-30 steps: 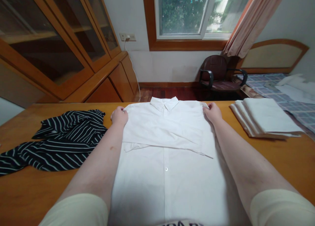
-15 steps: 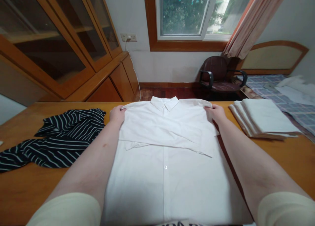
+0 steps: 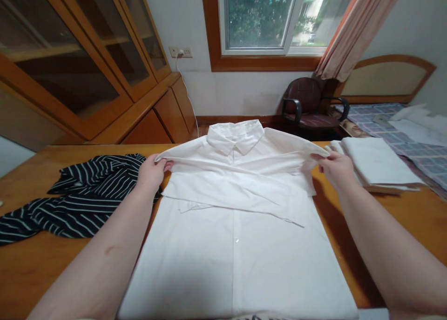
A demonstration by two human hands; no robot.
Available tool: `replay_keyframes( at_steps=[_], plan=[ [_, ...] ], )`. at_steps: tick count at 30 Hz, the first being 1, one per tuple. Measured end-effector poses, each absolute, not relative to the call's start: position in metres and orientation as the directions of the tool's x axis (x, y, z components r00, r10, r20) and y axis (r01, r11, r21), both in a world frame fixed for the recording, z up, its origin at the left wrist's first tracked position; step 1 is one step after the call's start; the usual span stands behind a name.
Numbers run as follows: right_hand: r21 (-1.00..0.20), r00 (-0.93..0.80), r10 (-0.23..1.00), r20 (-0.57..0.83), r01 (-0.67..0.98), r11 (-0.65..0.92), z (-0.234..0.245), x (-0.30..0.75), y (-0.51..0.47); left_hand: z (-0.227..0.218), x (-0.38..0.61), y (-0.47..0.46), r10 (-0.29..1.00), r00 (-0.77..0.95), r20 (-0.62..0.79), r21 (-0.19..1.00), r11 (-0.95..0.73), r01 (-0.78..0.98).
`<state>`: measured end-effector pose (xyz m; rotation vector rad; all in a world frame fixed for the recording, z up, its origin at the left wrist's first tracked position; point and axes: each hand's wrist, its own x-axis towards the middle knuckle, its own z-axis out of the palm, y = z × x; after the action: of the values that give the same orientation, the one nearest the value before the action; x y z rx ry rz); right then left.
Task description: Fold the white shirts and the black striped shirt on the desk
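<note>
A white button shirt (image 3: 237,245) lies front up on the wooden table (image 3: 401,217), its sleeves folded across the chest. My left hand (image 3: 151,172) pinches the shirt's left shoulder corner, and my right hand (image 3: 335,167) pinches the right shoulder corner. Both hands hold the collar end raised off the table, while the lower part of the shirt lies flat towards me.
A crumpled dark striped garment (image 3: 80,194) lies on the table's left side. A stack of folded white cloths (image 3: 373,164) sits at the right. Beyond the table are a wooden glass-door cabinet (image 3: 87,69), a dark armchair (image 3: 307,106), a window and a bed.
Both hands have closed on the shoulder corners and lifted the collar end of the shirt off the table, pulling it towards me.
</note>
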<state>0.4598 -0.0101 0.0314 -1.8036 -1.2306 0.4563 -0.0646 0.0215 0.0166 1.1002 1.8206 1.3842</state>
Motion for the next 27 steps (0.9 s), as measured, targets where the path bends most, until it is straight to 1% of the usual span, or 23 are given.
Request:
replay_keyframes(
  at_steps=[4, 6, 7, 10, 13, 16, 17, 19, 21, 23, 25, 27],
  plan=[
    [-0.948, 0.493, 0.865, 0.093, 0.310, -0.075, 0.032, 0.460, -0.036, 0.013, -0.072, 0.000, 0.869, -0.494, -0.043, 0.992, 0.096, 0.083],
    [-0.969, 0.475, 0.878, 0.063, 0.239, -0.059, 0.025, 0.465, -0.047, 0.010, -0.075, -0.009, 0.869, -0.491, -0.065, 0.997, 0.072, -0.004],
    [-0.971, 0.462, 0.886, 0.052, 0.232, -0.064, 0.019, 0.468, -0.051, 0.008, -0.077, -0.013, 0.862, -0.501, -0.083, 0.997, 0.073, -0.039],
    [-0.941, 0.402, 0.915, 0.028, 0.320, -0.112, 0.003, 0.477, -0.061, 0.003, -0.077, -0.024, 0.831, -0.526, -0.180, 0.983, 0.142, -0.113],
    [-0.874, 0.269, 0.963, -0.022, 0.462, -0.149, -0.008, 0.481, -0.066, 0.002, -0.072, -0.034, 0.856, -0.435, -0.278, 0.956, 0.200, -0.216],
    [-0.803, 0.102, 0.993, -0.059, 0.586, -0.109, -0.010, 0.479, -0.070, 0.000, -0.066, -0.038, 0.875, -0.371, -0.310, 0.935, 0.211, -0.284],
    [-0.768, 0.057, 0.997, -0.058, 0.635, -0.081, -0.010, 0.476, -0.071, -0.002, -0.066, -0.037, 0.877, -0.370, -0.307, 0.939, 0.216, -0.267],
    [-0.648, -0.013, 1.000, -0.027, 0.762, -0.007, -0.010, 0.471, -0.073, -0.008, -0.066, -0.034, 0.886, -0.374, -0.274, 0.961, 0.236, -0.144],
    [-0.483, -0.065, 0.998, 0.020, 0.873, 0.067, -0.012, 0.466, -0.073, -0.014, -0.067, -0.029, 0.896, -0.386, -0.218, 0.964, 0.258, 0.056],
    [-0.363, -0.102, 0.993, 0.053, 0.925, 0.114, -0.015, 0.463, -0.069, -0.018, -0.068, -0.021, 0.897, -0.413, -0.159, 0.928, 0.279, 0.248],
    [-0.319, -0.111, 0.992, 0.055, 0.940, 0.123, -0.018, 0.464, -0.060, -0.021, -0.066, -0.012, 0.896, -0.428, -0.121, 0.893, 0.286, 0.347],
    [-0.320, -0.100, 0.994, 0.039, 0.941, 0.108, -0.022, 0.470, -0.047, -0.022, -0.063, -0.003, 0.903, -0.414, -0.112, 0.887, 0.279, 0.369]
  ],
)
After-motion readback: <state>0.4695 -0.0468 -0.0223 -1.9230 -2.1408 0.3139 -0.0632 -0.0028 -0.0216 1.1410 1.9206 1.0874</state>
